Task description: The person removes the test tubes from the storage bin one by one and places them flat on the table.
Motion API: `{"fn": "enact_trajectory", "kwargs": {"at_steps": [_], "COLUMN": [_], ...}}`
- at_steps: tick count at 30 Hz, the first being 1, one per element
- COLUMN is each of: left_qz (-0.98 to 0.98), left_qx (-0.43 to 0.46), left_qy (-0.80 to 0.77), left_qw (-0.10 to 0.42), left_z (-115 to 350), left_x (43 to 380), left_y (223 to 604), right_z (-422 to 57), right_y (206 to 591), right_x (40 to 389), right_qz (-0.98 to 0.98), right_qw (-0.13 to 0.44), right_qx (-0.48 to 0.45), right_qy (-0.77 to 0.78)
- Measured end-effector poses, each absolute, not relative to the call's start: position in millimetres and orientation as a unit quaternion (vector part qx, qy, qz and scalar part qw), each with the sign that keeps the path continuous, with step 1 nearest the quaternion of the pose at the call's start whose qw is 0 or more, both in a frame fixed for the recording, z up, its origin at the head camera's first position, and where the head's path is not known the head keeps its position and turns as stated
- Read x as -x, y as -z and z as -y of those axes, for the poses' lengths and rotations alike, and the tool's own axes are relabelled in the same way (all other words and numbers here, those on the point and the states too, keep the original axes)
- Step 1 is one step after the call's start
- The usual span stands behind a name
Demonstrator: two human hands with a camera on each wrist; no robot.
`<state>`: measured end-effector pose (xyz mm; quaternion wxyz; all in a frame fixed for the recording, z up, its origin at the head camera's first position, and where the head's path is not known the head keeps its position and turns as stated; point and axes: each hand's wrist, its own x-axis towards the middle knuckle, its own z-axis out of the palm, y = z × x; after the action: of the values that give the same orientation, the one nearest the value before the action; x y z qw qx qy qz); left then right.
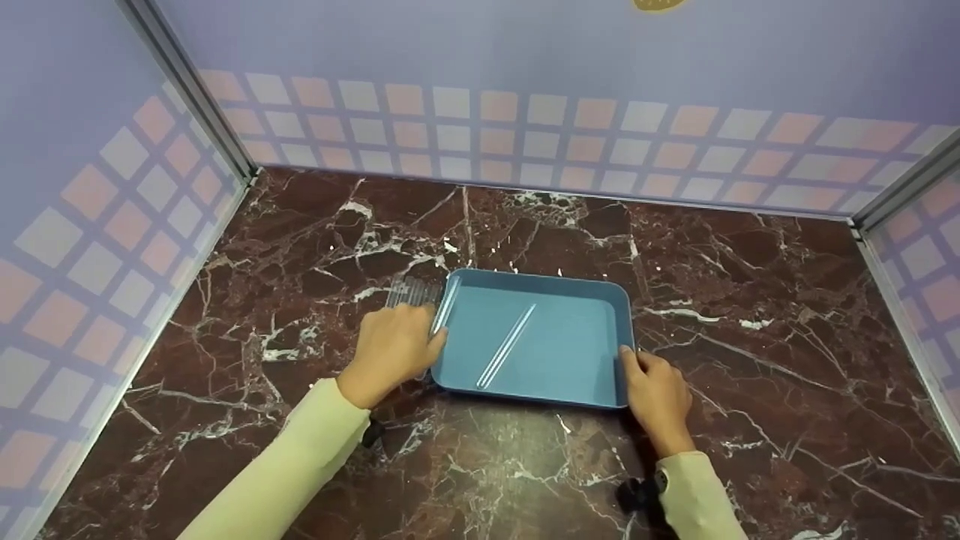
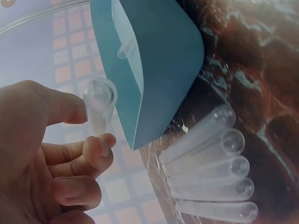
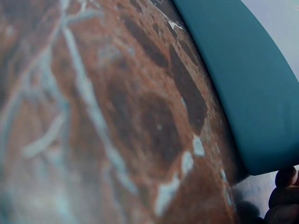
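My left hand (image 1: 395,346) pinches a clear test tube (image 2: 99,105) between thumb and fingers, over the left rim of a blue rectangular tray (image 1: 570,337). In the left wrist view the tube's rounded end points at the camera. Another clear test tube (image 1: 507,345) lies slantwise on the tray floor. Several more test tubes (image 2: 210,184) lie side by side on the tabletop, left of the tray and partly behind my left hand in the head view. At the tray's right edge, my right hand (image 1: 658,390) grips the rim, thumb on top; its other fingers are partly hidden.
The tray rests on a dark red marbled tabletop (image 1: 757,390) with white veins. Upright panels with a pink and white checked pattern enclose the back (image 1: 525,142), the left (image 1: 97,225) and the right side (image 1: 930,255).
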<state>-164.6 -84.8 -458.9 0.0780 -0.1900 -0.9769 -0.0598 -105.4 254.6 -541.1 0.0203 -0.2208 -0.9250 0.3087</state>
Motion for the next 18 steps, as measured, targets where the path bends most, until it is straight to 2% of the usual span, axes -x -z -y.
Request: {"fn": "enact_trajectory", "kwargs": {"at_steps": [9, 18], "left_qz": [0.979, 0.984], "left_qx": [0.175, 0.142], "left_qy": [0.067, 0.078], "left_qw": [0.086, 0.071], "left_z": [97, 111], "left_x": [165, 166], "left_y": [459, 457], "right_z": [-254, -254], "right_y": [541, 540], "right_x": [105, 105], "right_qz": [0.925, 0.927], "right_qw": [0.017, 0.010], "right_qx": [0.220, 0.216], "right_qy": [-0.310, -0.307]}}
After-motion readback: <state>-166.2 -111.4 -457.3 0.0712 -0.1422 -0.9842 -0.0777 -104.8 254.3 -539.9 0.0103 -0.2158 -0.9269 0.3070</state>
